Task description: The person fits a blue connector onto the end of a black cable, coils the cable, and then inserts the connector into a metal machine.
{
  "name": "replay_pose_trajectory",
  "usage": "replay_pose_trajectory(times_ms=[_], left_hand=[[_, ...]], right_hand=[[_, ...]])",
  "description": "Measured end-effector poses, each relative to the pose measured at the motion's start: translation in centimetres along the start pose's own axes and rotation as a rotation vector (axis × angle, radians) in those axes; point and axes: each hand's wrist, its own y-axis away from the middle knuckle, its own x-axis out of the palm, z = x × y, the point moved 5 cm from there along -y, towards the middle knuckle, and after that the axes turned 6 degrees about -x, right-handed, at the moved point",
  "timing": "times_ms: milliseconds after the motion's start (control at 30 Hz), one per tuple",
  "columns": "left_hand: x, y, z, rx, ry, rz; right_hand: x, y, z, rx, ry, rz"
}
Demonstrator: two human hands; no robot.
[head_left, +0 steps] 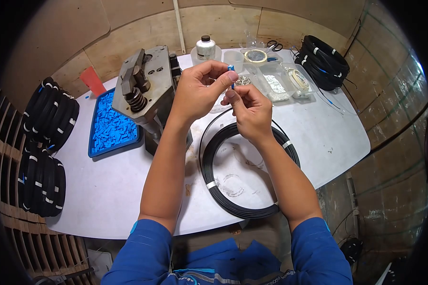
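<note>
My left hand (pixel 202 90) pinches a small blue plastic piece (pixel 231 68) between thumb and forefinger, raised above the table. Just below and to the right, my right hand (pixel 252 111) is closed in a pinch where the blue piece's lower part meets it. A black cable seems to run from this hand into the cable coil (pixel 210 173), which lies on the table under my forearms, bound with white tape. Exactly what sits between my right fingertips is mostly covered by them.
A metal press (pixel 150 85) stands left, beside a blue tray (pixel 94 153) of small blue pieces. Behind my hands are a white bottle (pixel 205 49), clear plastic containers (pixel 276 80), a tape roll (pixel 256 56) and scissors (pixel 274 45). Black coils (pixel 321 64) are stacked at both sides (pixel 42 180).
</note>
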Motion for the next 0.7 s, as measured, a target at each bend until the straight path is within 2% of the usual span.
replay_pose_trajectory(times_ms=[700], left_hand=[[0.32, 0.11, -0.07, -0.007, -0.009, 0.023]], right_hand=[[-0.02, -0.07, -0.22, -0.007, 0.004, 0.011]])
